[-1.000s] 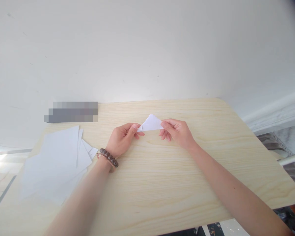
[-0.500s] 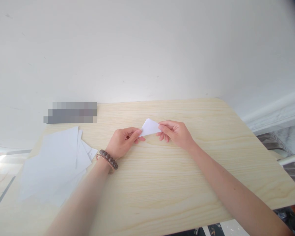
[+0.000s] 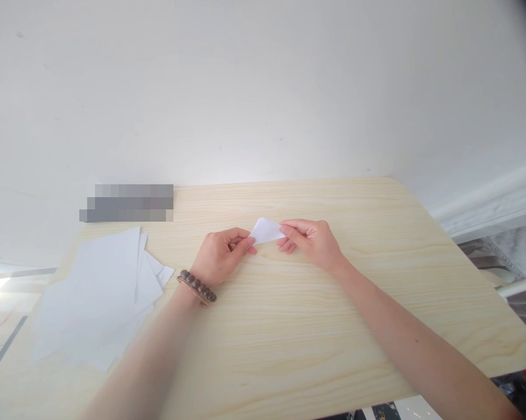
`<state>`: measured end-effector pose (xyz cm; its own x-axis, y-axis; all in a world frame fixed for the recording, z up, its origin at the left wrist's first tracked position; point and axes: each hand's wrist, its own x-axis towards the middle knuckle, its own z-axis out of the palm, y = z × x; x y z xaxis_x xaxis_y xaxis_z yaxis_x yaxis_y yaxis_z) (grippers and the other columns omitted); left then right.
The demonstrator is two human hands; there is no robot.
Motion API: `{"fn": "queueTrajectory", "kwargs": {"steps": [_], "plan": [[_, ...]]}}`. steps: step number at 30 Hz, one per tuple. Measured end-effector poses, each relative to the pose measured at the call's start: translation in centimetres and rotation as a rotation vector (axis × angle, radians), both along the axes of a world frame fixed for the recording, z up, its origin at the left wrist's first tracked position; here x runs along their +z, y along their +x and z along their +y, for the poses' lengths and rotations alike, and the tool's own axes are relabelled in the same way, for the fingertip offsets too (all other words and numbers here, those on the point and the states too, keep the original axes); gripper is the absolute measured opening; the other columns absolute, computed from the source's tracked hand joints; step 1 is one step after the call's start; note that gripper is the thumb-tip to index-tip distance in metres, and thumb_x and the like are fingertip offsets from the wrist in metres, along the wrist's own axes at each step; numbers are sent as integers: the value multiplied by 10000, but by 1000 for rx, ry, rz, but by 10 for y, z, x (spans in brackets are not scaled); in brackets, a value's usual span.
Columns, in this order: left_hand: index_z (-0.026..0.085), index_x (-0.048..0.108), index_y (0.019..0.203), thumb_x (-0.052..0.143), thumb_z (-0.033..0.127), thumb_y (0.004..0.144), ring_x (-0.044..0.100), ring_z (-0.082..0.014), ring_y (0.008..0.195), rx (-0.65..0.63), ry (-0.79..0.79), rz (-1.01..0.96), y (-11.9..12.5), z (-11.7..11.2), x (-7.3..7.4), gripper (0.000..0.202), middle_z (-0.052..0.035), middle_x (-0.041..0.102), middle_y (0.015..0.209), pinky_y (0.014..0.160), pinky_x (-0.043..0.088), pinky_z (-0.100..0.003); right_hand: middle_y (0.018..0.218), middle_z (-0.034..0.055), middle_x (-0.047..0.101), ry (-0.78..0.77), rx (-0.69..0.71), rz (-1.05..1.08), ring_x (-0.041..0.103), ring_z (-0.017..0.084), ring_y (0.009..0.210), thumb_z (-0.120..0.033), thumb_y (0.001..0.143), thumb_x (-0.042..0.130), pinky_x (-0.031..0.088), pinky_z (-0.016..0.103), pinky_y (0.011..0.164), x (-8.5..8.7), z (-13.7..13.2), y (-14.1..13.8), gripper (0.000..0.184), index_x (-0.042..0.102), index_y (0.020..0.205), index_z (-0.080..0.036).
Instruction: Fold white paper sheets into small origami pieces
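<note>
A small folded piece of white paper [image 3: 266, 230], roughly triangular with its point toward the wall, is held between my two hands above the table. My left hand [image 3: 223, 252], with a dark beaded bracelet [image 3: 197, 286] on the wrist, pinches its left corner between thumb and fingers. My right hand [image 3: 310, 240] grips the right corner the same way, the thumb on top. Fingertips cover both corners of the paper, and the fingers beneath it are partly hidden.
Loose white sheets [image 3: 103, 291] lie in an overlapping pile on the left of the light wooden table [image 3: 289, 338]. A blurred-out grey object [image 3: 129, 205] sits at the back left. The white wall [image 3: 263, 87] rises behind the table's far edge.
Both hands and the folded paper have come slightly lower in view. The fingers have shifted a little closer around the paper, and less of it shows. Both still grip it.
</note>
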<state>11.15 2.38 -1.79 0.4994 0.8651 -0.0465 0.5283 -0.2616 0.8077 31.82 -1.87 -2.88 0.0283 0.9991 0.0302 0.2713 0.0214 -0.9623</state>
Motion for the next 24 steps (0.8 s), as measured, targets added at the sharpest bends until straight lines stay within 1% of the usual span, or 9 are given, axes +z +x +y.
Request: {"fn": "queueTrajectory", "kwargs": {"steps": [4, 6, 9, 11, 13, 16, 20, 22, 24], "plan": [[188, 652, 909, 484, 471, 817, 439, -110, 478, 19, -10, -15, 0, 0, 0, 342, -14, 707, 745, 477, 327, -223, 658, 30, 691, -45, 23, 61, 661, 136, 570, -450, 786, 560, 560, 256, 571, 1, 1, 1, 348, 667, 933, -152], [184, 654, 883, 471, 480, 822, 470, -117, 497, -6, -30, -22, -1, 1, 0, 353, -17, 703, 731, 491, 343, -224, 639, 26, 680, -58, 48, 88, 648, 129, 550, -456, 786, 557, 548, 243, 535, 1, 1, 2, 359, 659, 938, -147], [184, 664, 842, 450, 487, 832, 510, -127, 539, -35, -48, -21, -2, 1, 0, 372, -11, 690, 693, 519, 359, -226, 616, 20, 663, -43, 72, 64, 615, 111, 504, -453, 794, 546, 492, 203, 438, 0, 2, 2, 358, 651, 943, -145], [186, 673, 831, 457, 491, 828, 502, -124, 534, -20, -34, -4, -2, 1, 0, 374, -4, 683, 674, 516, 349, -228, 608, 16, 658, -25, 76, 27, 600, 101, 483, -446, 798, 542, 464, 188, 408, 0, 1, 1, 337, 649, 915, -148], [189, 677, 835, 476, 494, 819, 474, -114, 509, 15, -22, 5, 0, 1, 0, 365, 1, 682, 669, 503, 337, -229, 600, 12, 653, -14, 71, 17, 596, 98, 478, -439, 802, 540, 468, 188, 414, 0, 1, 0, 320, 642, 888, -148], [180, 662, 892, 495, 493, 813, 466, -106, 498, 63, -61, -66, 3, 0, 0, 363, -7, 684, 669, 492, 340, -223, 598, 14, 649, -22, 60, 71, 606, 109, 492, -442, 803, 539, 486, 202, 427, -1, 1, -1, 329, 626, 906, -143], [159, 583, 1091, 535, 477, 799, 549, -128, 580, 76, -133, -258, 4, 0, -2, 435, -44, 695, 747, 496, 376, -215, 602, 23, 653, -24, 25, 147, 608, 121, 491, -465, 803, 531, 472, 210, 408, -2, 2, 1, 355, 612, 915, -138], [157, 588, 1108, 549, 474, 791, 565, -135, 611, 53, -155, -276, 2, 1, -3, 450, -56, 696, 783, 501, 388, -216, 613, 26, 661, -19, 13, 159, 608, 121, 488, -468, 798, 537, 462, 207, 400, -2, 3, 1, 362, 611, 933, -140], [152, 622, 1064, 557, 475, 785, 541, -121, 557, 49, -171, -249, 0, 2, -5, 432, -53, 693, 757, 491, 385, -220, 626, 30, 668, -20, 23, 144, 612, 122, 495, -462, 788, 555, 459, 203, 394, -2, 2, 2, 379, 609, 981, -141]]}}
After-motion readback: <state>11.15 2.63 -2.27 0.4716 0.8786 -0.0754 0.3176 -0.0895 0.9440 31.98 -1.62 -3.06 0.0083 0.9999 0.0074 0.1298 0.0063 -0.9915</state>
